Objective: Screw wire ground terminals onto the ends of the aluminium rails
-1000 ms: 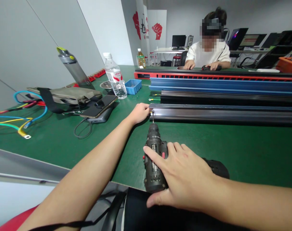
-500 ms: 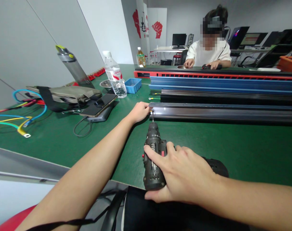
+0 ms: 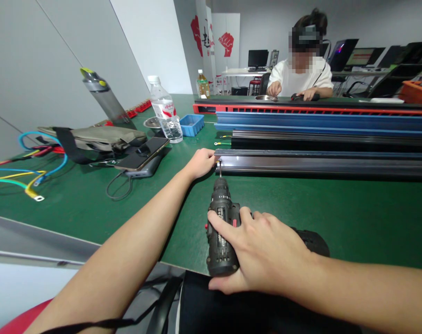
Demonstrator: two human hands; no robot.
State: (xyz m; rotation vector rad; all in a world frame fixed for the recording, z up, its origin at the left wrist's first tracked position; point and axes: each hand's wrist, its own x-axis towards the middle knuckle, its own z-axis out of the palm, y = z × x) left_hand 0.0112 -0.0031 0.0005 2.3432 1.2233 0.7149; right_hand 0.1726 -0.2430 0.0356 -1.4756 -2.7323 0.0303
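My right hand (image 3: 266,250) is wrapped round a black cordless drill (image 3: 222,227) lying on its side, nose pointing away from me. Its thin bit meets the near face of a dark metal rail (image 3: 301,164), close to the rail's left end. At that same end, my left hand (image 3: 202,163) is closed, its fingertips partly hidden behind the rail; a bit of yellow shows beside them, too small to name. Behind lies a second black rail (image 3: 301,138) with short wires ending in ring terminals at its left end.
Farther back are a blue rail (image 3: 301,121) and a red-edged rail (image 3: 301,109). A water bottle (image 3: 165,111), blue tray (image 3: 192,125), phone (image 3: 143,154), bag (image 3: 99,138) and loose cables (image 3: 26,185) occupy the left. Across the table (image 3: 371,218) sits another person (image 3: 301,69).
Both my hands, the drill and the near rail hold their places, apart from a slight view shift. Across the table, the other person's hand has lifted slightly at a metal bowl.
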